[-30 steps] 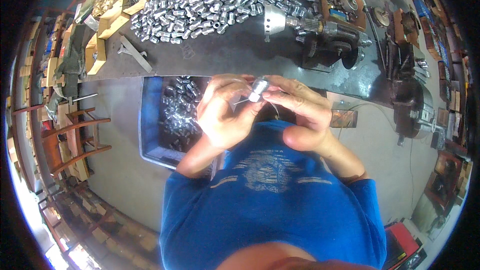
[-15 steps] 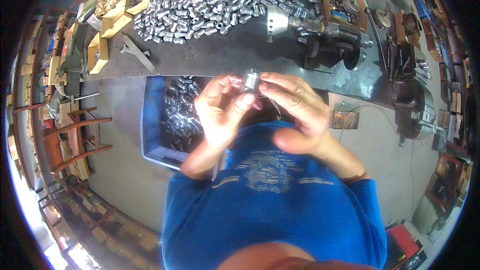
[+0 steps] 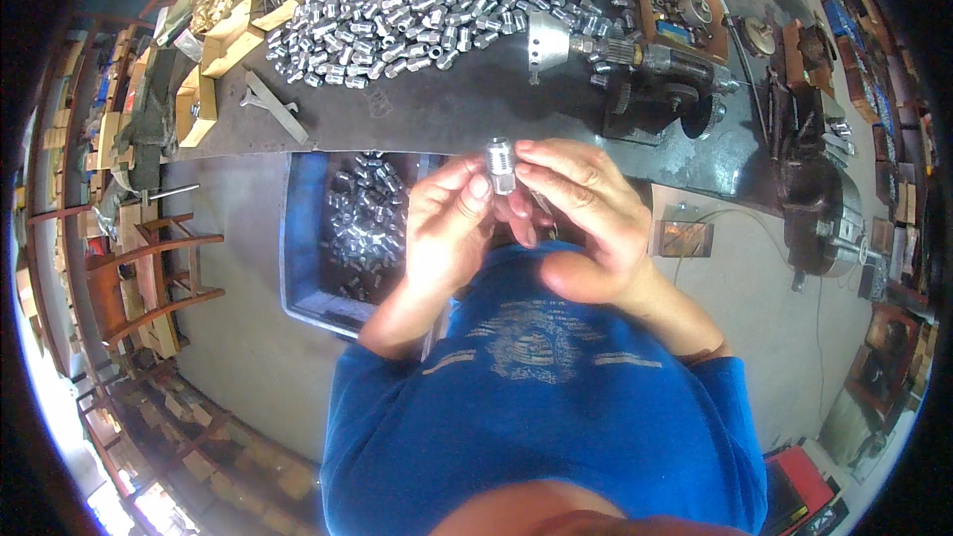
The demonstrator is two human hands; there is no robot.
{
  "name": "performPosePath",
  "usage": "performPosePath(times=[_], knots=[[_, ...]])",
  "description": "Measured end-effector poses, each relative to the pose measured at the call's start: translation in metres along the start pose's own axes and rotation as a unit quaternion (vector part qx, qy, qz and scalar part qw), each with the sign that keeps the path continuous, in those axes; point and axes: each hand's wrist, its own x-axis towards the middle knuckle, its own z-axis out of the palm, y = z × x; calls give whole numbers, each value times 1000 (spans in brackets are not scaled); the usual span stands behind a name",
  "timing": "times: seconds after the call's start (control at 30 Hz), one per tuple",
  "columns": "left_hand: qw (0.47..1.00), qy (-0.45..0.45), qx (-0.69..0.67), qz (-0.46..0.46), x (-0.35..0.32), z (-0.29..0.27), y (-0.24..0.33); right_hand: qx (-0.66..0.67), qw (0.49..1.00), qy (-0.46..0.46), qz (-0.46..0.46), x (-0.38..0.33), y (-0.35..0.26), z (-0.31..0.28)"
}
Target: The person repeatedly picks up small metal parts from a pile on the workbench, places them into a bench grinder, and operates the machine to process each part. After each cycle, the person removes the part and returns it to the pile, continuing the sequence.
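A shiny metal threaded fitting (image 3: 502, 167) stands nearly upright between my two hands, just off the near edge of the workbench. Threads ring its upper part, and a flat-sided section shows lower down. My left hand (image 3: 444, 223) pinches it from the left, with the thumb against its side. From the right, the bent fingertips of my right hand (image 3: 596, 201) touch its upper part, while the right thumb sticks out away from it. Fingers hide part of the fitting's lower end.
A large heap of similar fittings (image 3: 397, 15) covers the back of the workbench (image 3: 437, 114). Below its edge stands a blue bin (image 3: 298, 238) with more fittings. A motor tool with a perforated metal cup (image 3: 551, 47) lies at right. A metal bracket (image 3: 273, 107) rests near yellow boxes (image 3: 230, 38).
My left thumb has shifted up and left along the fitting, uncovering its flat-sided lower section. The left hand has turned slightly inward; the right hand has barely moved.
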Motion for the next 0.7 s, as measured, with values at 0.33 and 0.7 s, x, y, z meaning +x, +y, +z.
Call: performPosePath(times=[0.33,0.7], knots=[[995,12,-61,-83,-3,-28,2,32,993,-50,98,-18,8,-7],[701,270,642,-155,-129,-264,-8,-119,845,-221,472,-164,99,20]])
